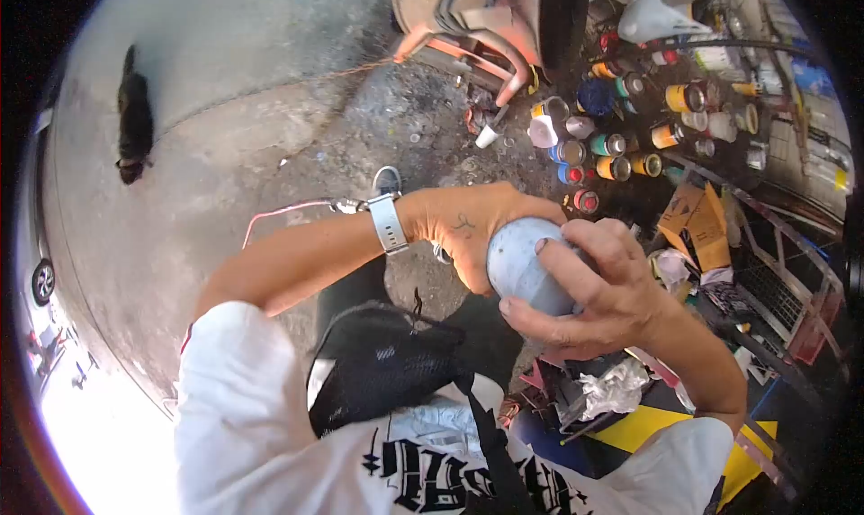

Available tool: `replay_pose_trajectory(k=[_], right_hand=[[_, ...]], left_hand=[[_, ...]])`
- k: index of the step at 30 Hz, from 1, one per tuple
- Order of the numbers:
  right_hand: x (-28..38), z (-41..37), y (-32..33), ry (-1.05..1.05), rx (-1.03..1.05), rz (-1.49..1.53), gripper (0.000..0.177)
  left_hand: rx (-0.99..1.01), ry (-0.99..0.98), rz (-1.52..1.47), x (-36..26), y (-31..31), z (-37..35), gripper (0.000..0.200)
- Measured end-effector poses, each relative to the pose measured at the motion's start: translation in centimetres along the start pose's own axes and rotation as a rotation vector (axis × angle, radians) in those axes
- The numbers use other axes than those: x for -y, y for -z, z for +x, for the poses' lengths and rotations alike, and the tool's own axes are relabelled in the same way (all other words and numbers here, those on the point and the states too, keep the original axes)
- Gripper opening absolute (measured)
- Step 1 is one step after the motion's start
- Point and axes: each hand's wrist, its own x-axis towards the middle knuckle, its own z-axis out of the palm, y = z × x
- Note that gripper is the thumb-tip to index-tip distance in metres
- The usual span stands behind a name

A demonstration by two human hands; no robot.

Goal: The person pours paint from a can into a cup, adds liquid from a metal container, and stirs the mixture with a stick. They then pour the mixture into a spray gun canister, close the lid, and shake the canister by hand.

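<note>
A rounded, light grey-blue spray gun cup [529,261] is held between my hands at the middle of the view. My left hand [468,223], with a white watch at the wrist, closes around the cup's left and far side; its fingertips are hidden behind it. Bent over the cup's top and near side are the fingers of my right hand [598,286], gripping it. A thin reddish air hose [286,209] with a metal fitting [349,206] runs behind my left wrist. What lies under the cup is mostly hidden.
Several paint cans [614,168] stand on the floor at the right, near a cardboard box [697,225] and a metal rack [783,245]. Crumpled foil [615,389] lies below my right arm. A dark animal [135,124] is on the concrete floor [225,146].
</note>
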Motion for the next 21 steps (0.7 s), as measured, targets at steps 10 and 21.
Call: replay_pose_trajectory(k=[10,21], right_hand=[[18.5,9.0,9.9,-0.146,-0.007,0.046,0.073],[37.3,28.2,0.9,0.116,-0.17,-0.007,0.063]], left_hand=[[-0.12,0.053,-0.027,-18.4,-8.4,-12.6,0.09],[-1.187,-0.154,0.317,-24.0,-19.9,-40.8,0.088]])
